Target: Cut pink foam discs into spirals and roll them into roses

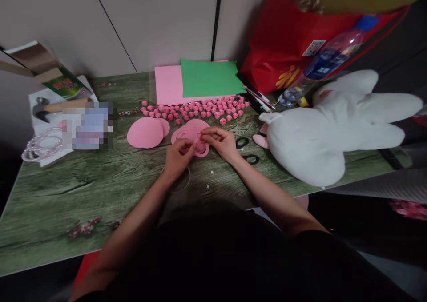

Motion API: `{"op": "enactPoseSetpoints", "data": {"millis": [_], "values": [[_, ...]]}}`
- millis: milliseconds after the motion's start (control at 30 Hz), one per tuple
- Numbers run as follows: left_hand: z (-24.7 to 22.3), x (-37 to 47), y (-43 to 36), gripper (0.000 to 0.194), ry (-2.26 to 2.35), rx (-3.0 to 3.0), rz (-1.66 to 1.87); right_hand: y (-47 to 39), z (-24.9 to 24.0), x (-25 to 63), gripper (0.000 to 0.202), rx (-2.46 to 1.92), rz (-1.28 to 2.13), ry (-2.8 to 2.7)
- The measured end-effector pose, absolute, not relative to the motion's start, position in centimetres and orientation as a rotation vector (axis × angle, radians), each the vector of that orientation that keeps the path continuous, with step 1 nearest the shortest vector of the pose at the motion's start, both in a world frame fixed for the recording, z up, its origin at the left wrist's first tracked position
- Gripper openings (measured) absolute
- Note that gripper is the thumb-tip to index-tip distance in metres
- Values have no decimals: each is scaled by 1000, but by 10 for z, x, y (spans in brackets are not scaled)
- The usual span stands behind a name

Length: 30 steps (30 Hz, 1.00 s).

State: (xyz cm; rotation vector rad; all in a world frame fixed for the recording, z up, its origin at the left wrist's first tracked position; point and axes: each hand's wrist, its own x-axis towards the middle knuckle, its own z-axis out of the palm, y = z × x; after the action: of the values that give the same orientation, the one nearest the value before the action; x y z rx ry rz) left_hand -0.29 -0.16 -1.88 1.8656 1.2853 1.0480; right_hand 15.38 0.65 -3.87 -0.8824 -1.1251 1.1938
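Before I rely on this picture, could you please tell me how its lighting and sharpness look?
Head view: dim light, the black clothing showing little detail; head view again: the pink paper at the left hand and right hand looks soft, and mosaic blocks cover part of the table's left side.

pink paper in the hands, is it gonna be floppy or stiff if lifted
Probably floppy: the pink paper shows curved, narrow bands. It looks like thin sheet, so it's likely light, and a hard tug might tear those bands.
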Motion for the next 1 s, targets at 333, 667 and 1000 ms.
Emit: {"op": "enactPoseSetpoints", "data": {"millis": [333, 667, 1000], "values": [[-14, -9, -1, 9, 1338, 1752, 1024, 5, -34, 151, 23, -953, 1281, -1082], [-12, -11, -1, 11, 1319, 1677, 1005, 5, -31, 147, 20, -938, 1182, -1095], [-5, -13, -1, 14, 1254, 1561, 1007, 2, -25, 144, 16, -1017, 1140, -1197]]}}
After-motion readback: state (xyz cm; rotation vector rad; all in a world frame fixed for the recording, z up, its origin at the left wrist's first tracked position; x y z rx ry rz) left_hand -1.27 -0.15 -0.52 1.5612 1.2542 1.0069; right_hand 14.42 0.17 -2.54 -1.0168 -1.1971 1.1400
